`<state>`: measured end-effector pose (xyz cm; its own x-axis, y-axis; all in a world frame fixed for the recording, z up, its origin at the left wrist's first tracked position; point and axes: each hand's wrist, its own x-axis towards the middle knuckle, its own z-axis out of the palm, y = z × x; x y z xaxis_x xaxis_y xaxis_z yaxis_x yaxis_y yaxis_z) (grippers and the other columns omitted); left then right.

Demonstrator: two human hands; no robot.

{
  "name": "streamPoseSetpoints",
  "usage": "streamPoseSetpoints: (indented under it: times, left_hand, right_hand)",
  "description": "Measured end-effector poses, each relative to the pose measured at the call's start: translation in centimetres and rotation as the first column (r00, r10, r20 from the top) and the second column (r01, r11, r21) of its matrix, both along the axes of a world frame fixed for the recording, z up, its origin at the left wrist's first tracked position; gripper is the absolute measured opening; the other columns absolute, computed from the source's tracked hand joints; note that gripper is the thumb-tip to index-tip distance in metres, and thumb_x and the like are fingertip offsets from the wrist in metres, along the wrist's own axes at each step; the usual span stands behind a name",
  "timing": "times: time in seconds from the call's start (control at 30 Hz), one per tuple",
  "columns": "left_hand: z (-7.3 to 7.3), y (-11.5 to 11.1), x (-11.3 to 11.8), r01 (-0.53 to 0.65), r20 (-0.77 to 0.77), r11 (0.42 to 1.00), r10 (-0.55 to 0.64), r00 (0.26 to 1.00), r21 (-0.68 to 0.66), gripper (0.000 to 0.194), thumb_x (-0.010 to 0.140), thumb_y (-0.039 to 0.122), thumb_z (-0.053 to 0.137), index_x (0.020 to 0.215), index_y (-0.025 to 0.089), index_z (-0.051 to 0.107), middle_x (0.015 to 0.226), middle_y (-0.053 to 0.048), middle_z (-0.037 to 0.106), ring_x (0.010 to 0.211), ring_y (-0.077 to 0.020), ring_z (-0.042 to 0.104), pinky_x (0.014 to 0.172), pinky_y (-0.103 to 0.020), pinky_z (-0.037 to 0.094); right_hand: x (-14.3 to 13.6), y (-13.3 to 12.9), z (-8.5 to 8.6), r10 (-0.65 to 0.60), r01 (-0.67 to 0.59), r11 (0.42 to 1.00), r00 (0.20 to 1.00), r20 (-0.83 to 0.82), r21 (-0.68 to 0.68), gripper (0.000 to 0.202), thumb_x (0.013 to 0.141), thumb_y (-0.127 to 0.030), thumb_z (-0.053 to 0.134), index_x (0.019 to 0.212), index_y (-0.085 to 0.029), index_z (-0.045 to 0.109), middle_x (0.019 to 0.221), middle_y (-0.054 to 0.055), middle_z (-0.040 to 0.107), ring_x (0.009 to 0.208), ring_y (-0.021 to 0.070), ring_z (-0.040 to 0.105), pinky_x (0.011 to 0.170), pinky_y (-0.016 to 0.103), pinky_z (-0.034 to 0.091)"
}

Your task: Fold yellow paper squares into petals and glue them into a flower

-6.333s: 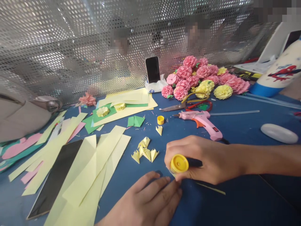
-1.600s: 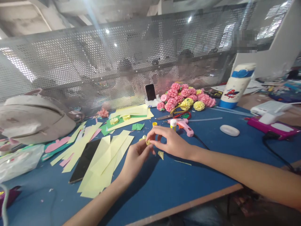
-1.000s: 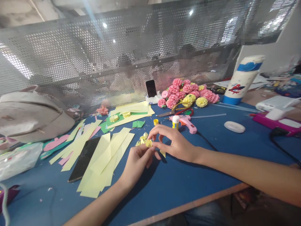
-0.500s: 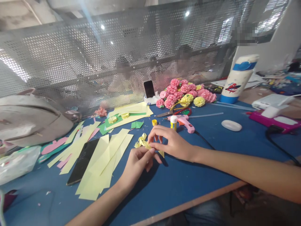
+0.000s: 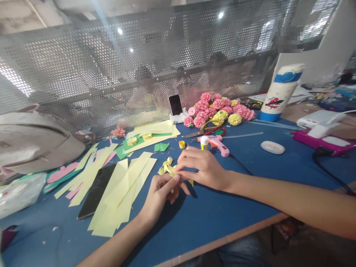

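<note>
My left hand [image 5: 164, 187] and my right hand [image 5: 201, 167] meet over the blue table [image 5: 211, 226]. Thumb and fingers of both are pinched on a small piece of yellow paper [image 5: 172, 173], mostly hidden by the fingertips. Just beyond it lie folded yellow paper pieces [image 5: 166, 165]. An uncapped glue stick [image 5: 204, 143] stands behind my right hand, and its yellow cap [image 5: 181, 144] is to the left. Left of my hands, pale yellow paper strips [image 5: 122, 196] are spread in a loose pile.
A pink glue gun [image 5: 221, 145] and scissors [image 5: 198, 132] lie behind my right hand. Pink and yellow paper flowers [image 5: 211, 107] are heaped at the back. A black phone [image 5: 97, 189] lies left, near a bag [image 5: 36, 137]. A bottle [image 5: 282, 92] and purple power strip [image 5: 322, 142] are right.
My right hand's fingers have drawn lower and closer to my left fingertips at the yellow paper. The whole view has shifted slightly; other things stay put.
</note>
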<state>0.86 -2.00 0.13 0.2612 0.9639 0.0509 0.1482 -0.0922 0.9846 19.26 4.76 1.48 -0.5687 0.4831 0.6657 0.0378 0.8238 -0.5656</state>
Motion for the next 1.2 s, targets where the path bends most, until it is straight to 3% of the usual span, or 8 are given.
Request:
streamPoseSetpoints:
  times: [0.07,0.17,0.27,0.4,0.53,0.83,1.2]
  left_hand:
    - [0.11,-0.10,0.03,-0.009,0.009,1.000,0.009,1.000,0.008,0.054,0.097,0.050,0.053,0.069,0.010,0.076,0.043,0.002,0.042,0.040,-0.0065,0.036,0.047,-0.024,0.020]
    - [0.27,-0.22,0.09,-0.019,0.018,0.999,0.018,1.000,0.029,0.053,0.095,0.052,0.055,0.068,0.011,0.075,0.042,0.003,0.040,0.042,-0.0071,0.036,0.047,-0.023,0.024]
    - [0.29,-0.23,0.13,-0.023,0.017,0.999,0.022,1.000,0.037,0.051,0.094,0.053,0.058,0.069,0.011,0.074,0.044,0.002,0.044,0.042,-0.0072,0.038,0.047,-0.022,0.027]
    - [0.22,-0.23,0.15,-0.020,0.005,0.999,0.020,1.000,0.042,0.051,0.093,0.054,0.059,0.070,0.011,0.074,0.046,0.002,0.046,0.042,-0.0071,0.038,0.047,-0.022,0.028]
    - [0.30,-0.38,0.14,-0.018,-0.020,0.998,0.020,1.000,0.053,0.054,0.094,0.055,0.058,0.069,0.010,0.075,0.045,0.002,0.045,0.043,-0.0071,0.038,0.048,-0.022,0.028]
    - [0.40,-0.54,0.23,-0.006,-0.056,0.998,0.009,0.998,0.057,0.055,0.094,0.056,0.056,0.068,0.011,0.074,0.043,0.002,0.044,0.043,-0.0083,0.038,0.050,-0.023,0.029]
    - [-0.01,-0.36,-0.12,-0.029,-0.106,0.997,0.036,0.994,0.068,0.058,0.095,0.059,0.054,0.070,0.011,0.073,0.045,0.001,0.046,0.043,-0.0078,0.039,0.050,-0.023,0.027]
  right_hand:
    - [-0.08,-0.06,0.16,0.014,-0.016,0.998,0.999,-0.033,-0.066,0.011,0.092,-0.028,0.068,0.088,-0.020,0.074,0.088,0.004,0.067,0.087,0.0183,0.057,0.082,0.034,0.042]
    - [-0.41,-0.19,0.29,0.023,-0.040,0.972,0.997,-0.074,-0.232,0.022,0.094,-0.036,0.065,0.085,-0.018,0.072,0.086,0.003,0.066,0.079,0.0157,0.059,0.071,0.029,0.044]
    - [-0.73,-0.20,0.19,0.059,-0.087,0.913,0.995,-0.084,-0.399,0.032,0.094,-0.046,0.065,0.082,-0.016,0.068,0.080,0.002,0.065,0.071,0.0136,0.058,0.061,0.025,0.044]
    - [-0.88,-0.06,-0.08,0.107,-0.146,0.842,0.989,-0.104,-0.519,0.035,0.087,-0.050,0.071,0.082,-0.016,0.066,0.073,-0.001,0.062,0.065,0.0113,0.055,0.063,0.024,0.046]
    - [-0.93,-0.01,-0.30,0.132,-0.185,0.805,0.982,-0.134,-0.564,0.034,0.082,-0.048,0.077,0.084,-0.017,0.065,0.081,-0.001,0.063,0.068,0.0105,0.055,0.065,0.023,0.046]
    - [-0.78,-0.02,-0.50,0.200,-0.261,0.758,0.965,-0.167,-0.598,0.031,0.086,-0.045,0.074,0.083,-0.016,0.061,0.077,-0.003,0.056,0.067,0.0092,0.051,0.059,0.021,0.040]
    - [-0.83,0.11,-0.68,0.191,-0.254,0.709,0.967,-0.167,-0.658,0.038,0.080,-0.045,0.079,0.093,-0.018,0.056,0.090,-0.001,0.054,0.082,0.0117,0.053,0.072,0.023,0.047]
